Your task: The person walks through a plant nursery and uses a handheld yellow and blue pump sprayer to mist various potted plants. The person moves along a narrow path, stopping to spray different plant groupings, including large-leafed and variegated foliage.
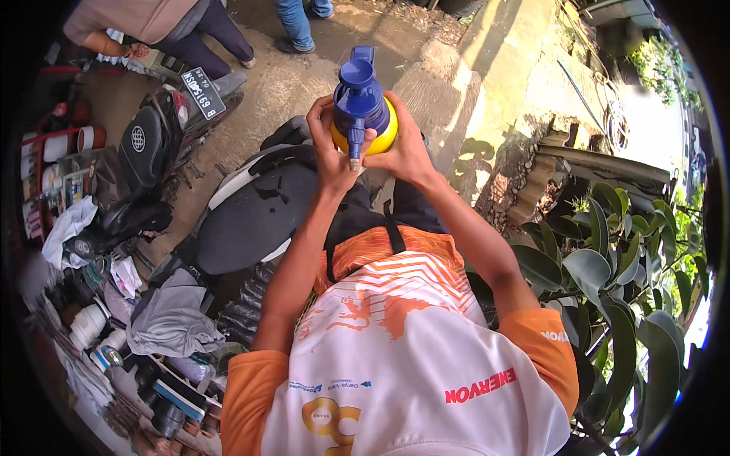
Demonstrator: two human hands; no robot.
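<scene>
Both hands are wrapped round a pump sprayer bottle (365,99) with a yellow body and a blue pump head, held out in front of me. Its blue nozzle points back toward me, with a metal-coloured tip at the end. On the left side of the bottle my left hand (328,148) is closed, fingers curled about it below the pump head. My right hand (404,148) grips the yellow body from the other side, its thumb lying near the nozzle. The lower part of the bottle is hidden beneath the pump head and hands.
A motorbike seat (255,216) lies close by my left arm. Another parked motorbike (144,144) is farther left, beside a clutter of cloths (179,311) and containers. Two people stand at the far left and top. A broad-leaved plant (601,266) borders my right side.
</scene>
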